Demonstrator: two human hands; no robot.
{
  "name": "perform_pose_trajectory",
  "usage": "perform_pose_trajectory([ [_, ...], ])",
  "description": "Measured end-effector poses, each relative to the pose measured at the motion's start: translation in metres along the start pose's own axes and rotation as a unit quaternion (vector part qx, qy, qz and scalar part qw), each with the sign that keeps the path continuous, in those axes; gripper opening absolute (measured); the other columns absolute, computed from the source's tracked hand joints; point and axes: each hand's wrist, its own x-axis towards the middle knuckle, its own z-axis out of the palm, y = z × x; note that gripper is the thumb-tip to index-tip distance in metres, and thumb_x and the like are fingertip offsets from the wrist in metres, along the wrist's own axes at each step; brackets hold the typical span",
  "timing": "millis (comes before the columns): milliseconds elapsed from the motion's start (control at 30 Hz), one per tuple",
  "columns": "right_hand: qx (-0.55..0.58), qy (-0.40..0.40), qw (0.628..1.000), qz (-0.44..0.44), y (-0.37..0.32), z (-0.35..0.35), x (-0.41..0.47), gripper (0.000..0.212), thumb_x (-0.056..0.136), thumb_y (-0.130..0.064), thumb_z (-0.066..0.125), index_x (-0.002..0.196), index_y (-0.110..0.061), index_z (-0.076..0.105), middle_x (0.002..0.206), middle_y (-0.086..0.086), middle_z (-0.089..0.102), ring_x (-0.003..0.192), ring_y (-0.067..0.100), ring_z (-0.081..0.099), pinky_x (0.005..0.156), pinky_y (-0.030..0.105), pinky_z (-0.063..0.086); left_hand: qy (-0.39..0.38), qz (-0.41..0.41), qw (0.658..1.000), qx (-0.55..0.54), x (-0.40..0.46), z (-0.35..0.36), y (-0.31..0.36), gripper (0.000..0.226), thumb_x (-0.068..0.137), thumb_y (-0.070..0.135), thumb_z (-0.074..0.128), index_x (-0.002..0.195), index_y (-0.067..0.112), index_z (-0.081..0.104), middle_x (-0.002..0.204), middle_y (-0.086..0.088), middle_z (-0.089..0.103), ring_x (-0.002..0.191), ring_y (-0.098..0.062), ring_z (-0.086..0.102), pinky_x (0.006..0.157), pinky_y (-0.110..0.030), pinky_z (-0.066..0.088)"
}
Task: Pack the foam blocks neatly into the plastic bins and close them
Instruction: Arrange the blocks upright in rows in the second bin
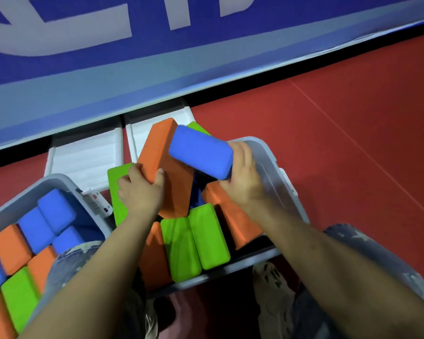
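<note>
The left hand has its grip clenched on a big orange foam block, fingers over the near left edge and thumb pressed on the broad face; the block stands tilted, with its top end leaning away from the grip toward the white lids that lie on the red floor. The right hand grasps a blue foam block, and the grip closes around its right end, so the block reaches to the left of this grip and touches the top of the orange one. Both blocks are above the right plastic bin, whose clear wall passes just behind and to the right of the right grip. Under the two grips, inside this bin, two green blocks lie side by side, and orange blocks lean beside them below the right wrist. One more green block stands upright just left of the left grip, at the bin edge; I cannot tell if it is inside or outside. Further left of that grip, the left plastic bin holds blue, orange and green blocks in packed rows, with its top open. Beyond all, a blue banner with pale letters runs along the floor
</note>
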Motion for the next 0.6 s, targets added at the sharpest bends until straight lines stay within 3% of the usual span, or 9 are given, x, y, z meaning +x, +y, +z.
perform_pose_trajectory([
  [67,-0.044,-0.011,0.998,-0.043,0.001,0.018,-0.02,0.08,0.056,-0.002,0.079,0.125,-0.002,0.039,0.124,0.025,0.055,0.117,0.04,0.053,0.098,0.042,0.044,0.049,0.098,0.991,0.078,-0.002,-0.003,0.001,0.057,0.088,0.029,0.06,0.139,0.007,0.043,0.146,-0.027,0.031,0.137,-0.041,0.028,0.113,-0.056,0.013],
  [133,-0.055,-0.006,0.996,-0.073,0.003,0.025,-0.03,0.082,0.055,-0.003,0.08,0.124,-0.002,0.036,0.123,0.027,0.054,0.12,0.038,0.045,0.096,0.045,0.048,0.063,0.284,0.953,0.08,-0.005,-0.004,0.004,0.053,0.088,0.027,0.055,0.138,0.008,0.048,0.148,-0.025,0.033,0.137,-0.041,0.03,0.112,-0.055,0.014],
  [200,-0.05,0.007,0.994,-0.099,0.009,0.027,-0.032,0.083,0.052,-0.001,0.08,0.123,0.0,0.037,0.125,0.024,0.049,0.118,0.035,0.041,0.094,0.048,0.048,-0.002,0.419,0.905,0.079,-0.007,-0.001,0.008,0.049,0.093,0.034,0.043,0.137,0.015,0.051,0.15,-0.017,0.037,0.139,-0.037,0.031,0.113,-0.051,0.017],
  [233,-0.048,0.001,0.993,-0.108,0.012,0.026,-0.033,0.084,0.051,-0.002,0.081,0.122,0.001,0.037,0.126,0.023,0.045,0.116,0.036,0.043,0.092,0.049,0.049,-0.046,0.445,0.889,0.098,-0.008,0.002,0.009,0.05,0.094,0.039,0.036,0.138,0.02,0.051,0.151,-0.011,0.037,0.141,-0.034,0.03,0.114,-0.052,0.017],
  [333,-0.068,-0.065,0.99,-0.109,0.017,0.024,-0.045,0.084,0.049,-0.011,0.088,0.119,-0.001,0.042,0.121,0.024,0.054,0.107,0.039,0.058,0.086,0.046,0.052,-0.105,0.412,0.892,0.156,-0.011,0.012,0.012,0.057,0.093,0.054,0.02,0.139,0.035,0.047,0.152,0.006,0.037,0.142,-0.024,0.027,0.115,-0.056,0.01],
  [467,-0.037,-0.186,0.98,-0.067,0.034,0.026,-0.057,0.056,0.073,0.0,0.069,0.126,-0.006,0.051,0.127,0.015,0.053,0.109,0.036,0.059,0.091,0.044,0.05,-0.077,0.413,0.883,0.211,-0.015,0.031,0.014,0.052,0.086,0.058,0.036,0.124,0.034,0.061,0.132,-0.001,0.051,0.125,-0.03,0.043,0.106,-0.067,0.018],
  [533,0.005,-0.181,0.981,0.067,0.042,0.028,-0.06,0.048,0.08,0.005,0.057,0.127,-0.006,0.052,0.129,0.015,0.049,0.114,0.034,0.054,0.097,0.041,0.045,-0.068,0.401,0.885,0.229,-0.016,0.04,0.013,0.045,0.08,0.054,0.049,0.116,0.032,0.065,0.131,-0.005,0.049,0.122,-0.034,0.042,0.103,-0.069,0.023],
  [600,0.004,-0.152,0.951,0.268,0.062,0.031,-0.064,0.042,0.082,0.0,0.052,0.124,-0.005,0.052,0.124,0.018,0.05,0.111,0.036,0.054,0.095,0.04,0.044,-0.066,0.381,0.897,0.212,-0.017,0.045,0.012,0.04,0.077,0.049,0.055,0.109,0.028,0.067,0.13,-0.008,0.049,0.119,-0.036,0.042,0.102,-0.068,0.029],
])
